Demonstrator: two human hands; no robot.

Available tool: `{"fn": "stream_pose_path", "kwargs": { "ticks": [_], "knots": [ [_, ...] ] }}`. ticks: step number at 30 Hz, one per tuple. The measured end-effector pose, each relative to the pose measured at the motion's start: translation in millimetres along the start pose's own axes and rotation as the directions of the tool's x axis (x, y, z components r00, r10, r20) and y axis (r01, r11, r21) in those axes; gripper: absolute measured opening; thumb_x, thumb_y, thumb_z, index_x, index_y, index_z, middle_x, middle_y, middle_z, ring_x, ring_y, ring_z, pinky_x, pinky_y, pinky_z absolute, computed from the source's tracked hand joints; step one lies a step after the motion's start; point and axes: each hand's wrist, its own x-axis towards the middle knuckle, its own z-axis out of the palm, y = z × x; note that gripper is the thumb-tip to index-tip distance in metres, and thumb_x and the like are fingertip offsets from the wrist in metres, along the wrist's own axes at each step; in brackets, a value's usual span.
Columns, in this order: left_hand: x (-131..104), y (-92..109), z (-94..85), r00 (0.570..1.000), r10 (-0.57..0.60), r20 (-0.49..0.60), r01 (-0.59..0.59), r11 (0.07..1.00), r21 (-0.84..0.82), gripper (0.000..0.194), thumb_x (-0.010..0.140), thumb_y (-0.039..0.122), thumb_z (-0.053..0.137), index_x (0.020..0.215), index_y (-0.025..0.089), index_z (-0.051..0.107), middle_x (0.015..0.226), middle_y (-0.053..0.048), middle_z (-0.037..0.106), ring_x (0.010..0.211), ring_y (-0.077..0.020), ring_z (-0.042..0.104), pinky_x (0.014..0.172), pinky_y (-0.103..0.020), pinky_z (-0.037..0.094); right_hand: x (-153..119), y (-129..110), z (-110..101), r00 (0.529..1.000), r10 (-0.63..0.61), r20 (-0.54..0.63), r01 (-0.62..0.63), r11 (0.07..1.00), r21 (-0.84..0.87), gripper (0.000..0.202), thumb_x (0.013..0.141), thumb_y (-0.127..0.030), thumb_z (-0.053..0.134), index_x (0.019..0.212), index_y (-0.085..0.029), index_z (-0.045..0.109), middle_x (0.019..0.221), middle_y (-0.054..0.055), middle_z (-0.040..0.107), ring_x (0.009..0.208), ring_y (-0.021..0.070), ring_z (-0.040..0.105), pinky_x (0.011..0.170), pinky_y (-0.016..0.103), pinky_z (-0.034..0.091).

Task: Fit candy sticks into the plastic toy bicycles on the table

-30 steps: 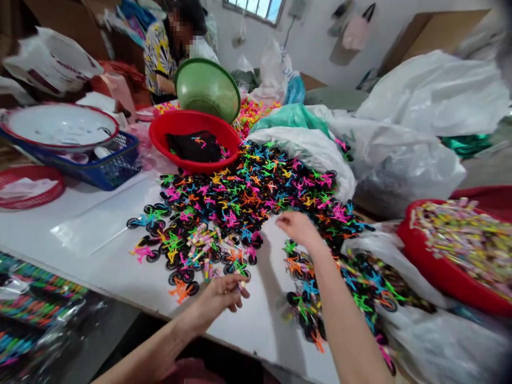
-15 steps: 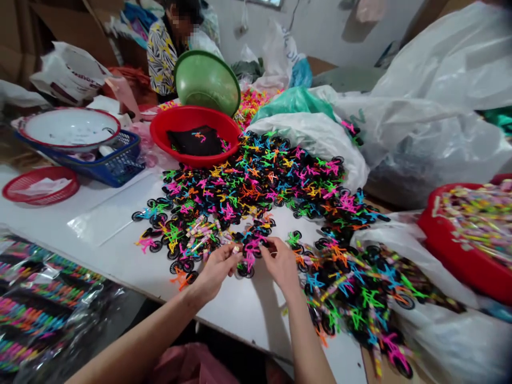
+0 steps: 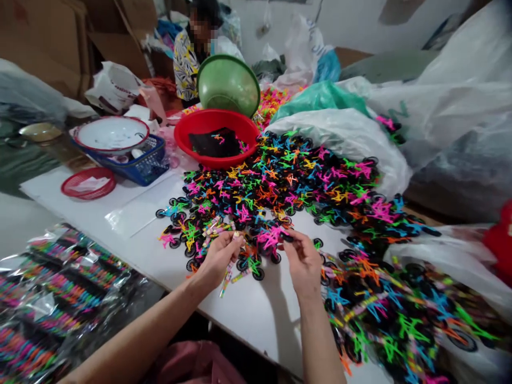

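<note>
My left hand (image 3: 222,255) is closed in a pinch on a thin, colourfully wrapped stick (image 3: 227,280), whose pale end shows at the fingertips. My right hand (image 3: 303,260) pinches the black end of a pink toy bicycle (image 3: 270,237), just above the white table. Below and between the hands lies a green toy bicycle (image 3: 253,264) with black wheels. Several more wrapped sticks (image 3: 214,226) lie beyond my left hand among the bicycles. A large heap of bright toy bicycles (image 3: 276,176) spreads in front of both hands.
Behind the heap stand a red basin (image 3: 182,136) and a tilted green basin (image 3: 228,80). A blue basket (image 3: 154,169) and small red basket (image 3: 68,188) are at left. Packed bags (image 3: 60,288) lie lower left, more bicycles (image 3: 376,304) at right. A person (image 3: 186,64) sits at the back.
The view has turned left, so the scene sits further right. My right hand has moved away from the left with the pink bicycle. A green bicycle now shows between the hands.
</note>
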Motion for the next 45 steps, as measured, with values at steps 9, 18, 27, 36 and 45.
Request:
{"fn": "stream_pose_path", "kwargs": {
  "ticks": [9, 18, 27, 36, 45],
  "knots": [
    [17, 6, 25.0, 0.936, -0.29, 0.201, 0.337, 0.902, -0.268, 0.029, 0.073, 0.034, 0.067, 0.091, 0.013, 0.059, 0.068, 0.0, 0.058, 0.056, -0.0089, 0.053, 0.052, -0.021, 0.042, -21, 13, 8, 0.96, 0.12, 0.255, -0.191, 0.943, 0.274, 0.023, 0.08, -0.036, 0.058, 0.096, -0.02, 0.058, 0.081, 0.002, 0.063, 0.07, 0.0153, 0.059, 0.067, 0.03, 0.05],
    [6, -1, 9.8, 0.986, -0.138, 0.096, 0.152, 0.975, -0.16, 0.037, 0.072, 0.039, 0.066, 0.095, 0.011, 0.058, 0.074, -0.002, 0.06, 0.044, -0.0019, 0.037, 0.039, -0.017, 0.024, -21, 25, 3, 0.949, 0.106, 0.297, -0.211, 0.913, 0.349, 0.02, 0.082, -0.034, 0.055, 0.097, -0.021, 0.059, 0.083, 0.002, 0.062, 0.074, 0.0141, 0.057, 0.069, 0.027, 0.047],
    [-1, -17, 15.0, 0.998, -0.032, 0.058, 0.029, 0.998, 0.056, 0.028, 0.073, 0.039, 0.065, 0.08, 0.015, 0.052, 0.045, 0.009, 0.038, 0.038, -0.0033, 0.029, 0.039, -0.016, 0.021, -33, -16, -8, 0.989, -0.018, 0.144, 0.055, 0.965, -0.256, 0.034, 0.086, -0.033, 0.047, 0.118, -0.023, 0.053, 0.108, 0.008, 0.06, 0.094, 0.0198, 0.058, 0.08, 0.035, 0.049],
    [-11, -16, 22.9, 0.992, -0.015, 0.128, 0.012, 1.0, 0.026, 0.031, 0.075, 0.04, 0.063, 0.091, 0.015, 0.056, 0.063, 0.004, 0.047, 0.051, -0.0049, 0.037, 0.047, -0.017, 0.028, -69, -11, 13, 0.999, -0.01, 0.049, 0.021, 0.974, -0.226, 0.026, 0.087, -0.031, 0.048, 0.11, -0.021, 0.055, 0.102, 0.008, 0.06, 0.091, 0.0198, 0.058, 0.081, 0.035, 0.048],
    [-11, -17, 14.0, 0.95, -0.096, 0.296, 0.059, 0.989, 0.133, 0.031, 0.071, 0.041, 0.066, 0.071, 0.013, 0.052, 0.05, 0.007, 0.04, 0.045, -0.0048, 0.032, 0.045, -0.02, 0.022, -69, -3, -10, 0.876, 0.375, 0.304, -0.483, 0.708, 0.515, 0.028, 0.077, -0.039, 0.062, 0.1, -0.022, 0.062, 0.094, 0.005, 0.065, 0.085, 0.02, 0.06, 0.068, 0.032, 0.051]
  ]
}}
